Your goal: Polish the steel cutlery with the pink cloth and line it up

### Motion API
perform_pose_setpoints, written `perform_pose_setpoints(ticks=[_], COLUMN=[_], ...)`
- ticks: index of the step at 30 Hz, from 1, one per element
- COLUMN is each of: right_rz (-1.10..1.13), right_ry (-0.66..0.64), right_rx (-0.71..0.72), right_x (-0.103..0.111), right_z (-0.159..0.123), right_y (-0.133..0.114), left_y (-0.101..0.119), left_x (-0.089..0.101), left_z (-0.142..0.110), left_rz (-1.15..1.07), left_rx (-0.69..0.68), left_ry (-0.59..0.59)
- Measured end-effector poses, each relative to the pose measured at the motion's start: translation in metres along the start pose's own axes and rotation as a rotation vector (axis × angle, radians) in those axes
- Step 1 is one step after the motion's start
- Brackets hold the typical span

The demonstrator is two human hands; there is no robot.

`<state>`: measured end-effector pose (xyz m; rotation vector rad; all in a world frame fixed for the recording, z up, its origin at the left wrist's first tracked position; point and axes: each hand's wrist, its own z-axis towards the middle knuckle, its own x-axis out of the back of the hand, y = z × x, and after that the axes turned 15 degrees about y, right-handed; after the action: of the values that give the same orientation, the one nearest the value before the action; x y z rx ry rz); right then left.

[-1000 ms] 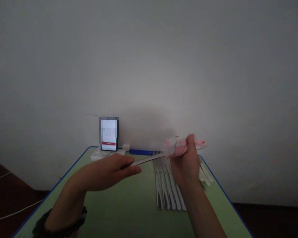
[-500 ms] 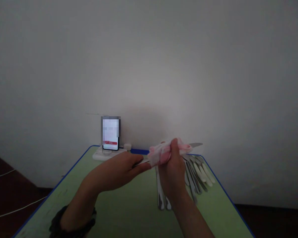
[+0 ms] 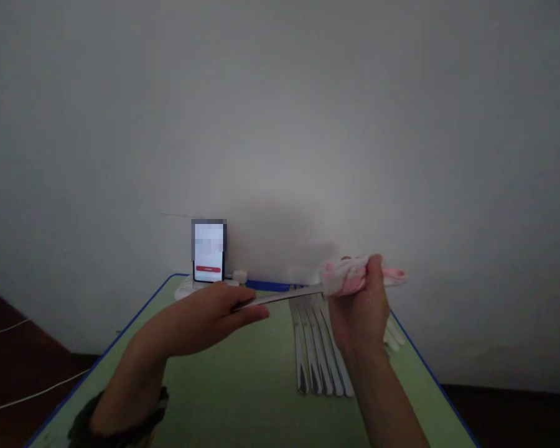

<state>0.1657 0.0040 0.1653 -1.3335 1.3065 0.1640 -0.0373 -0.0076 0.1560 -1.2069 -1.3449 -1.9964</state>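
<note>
My left hand [image 3: 200, 320] is closed on the handle end of a metal table knife [image 3: 287, 295], held nearly level above the table. My right hand [image 3: 364, 317] grips a pink and white cloth [image 3: 352, 277] wrapped around the far part of the blade, so the tip is hidden. A bare stretch of metal shows between the two hands. Below and beside my right wrist, several long metal cutlery pieces [image 3: 315, 367] lie side by side in a row, handles toward me.
Cream-handled cutlery [image 3: 394, 336] shows partly behind my right forearm. A lit phone [image 3: 209, 255] stands on a white base [image 3: 184, 288] at the back left. The green table [image 3: 242, 398] has a blue edge and meets a grey wall [image 3: 280, 124].
My right hand and the cloth have slid right along the knife, covering its tip and baring more metal. My left hand has shifted slightly left. More of the cutlery row shows.
</note>
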Motion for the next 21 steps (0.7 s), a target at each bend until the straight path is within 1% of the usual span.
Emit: perform_pose_setpoints(ticks=[2,6,9,11,14,18,21], right_rz=[-0.045,-0.141,-0.183,-0.187,-0.143,-0.018,0.006], right_ry=[-0.029,-0.158,-0.226,-0.208,-0.113,0.004,0.004], right_rx=[-0.024,-0.095,-0.121,-0.133,-0.142,-0.011,0.062], right_x=[0.004,0.016,0.021,0.019,0.011,0.001,-0.001], right_z=[-0.005,-0.014,-0.015,-0.014,-0.010,-0.002,0.003], right_y=[0.011,0.036,0.044,0.040,0.024,0.000,-0.008], left_y=[0.008,0.028,0.037,0.037,0.029,0.013,0.009], left_x=[-0.003,-0.011,-0.016,-0.016,-0.010,-0.001,0.001], left_z=[0.003,0.010,0.015,0.014,0.008,-0.001,-0.004], left_rz=[0.010,-0.021,-0.098,-0.099,-0.067,-0.033,-0.008], left_rx=[-0.009,-0.028,-0.051,-0.046,-0.030,-0.035,-0.028], left_ry=[-0.004,-0.013,-0.020,-0.019,-0.043,-0.046,-0.034])
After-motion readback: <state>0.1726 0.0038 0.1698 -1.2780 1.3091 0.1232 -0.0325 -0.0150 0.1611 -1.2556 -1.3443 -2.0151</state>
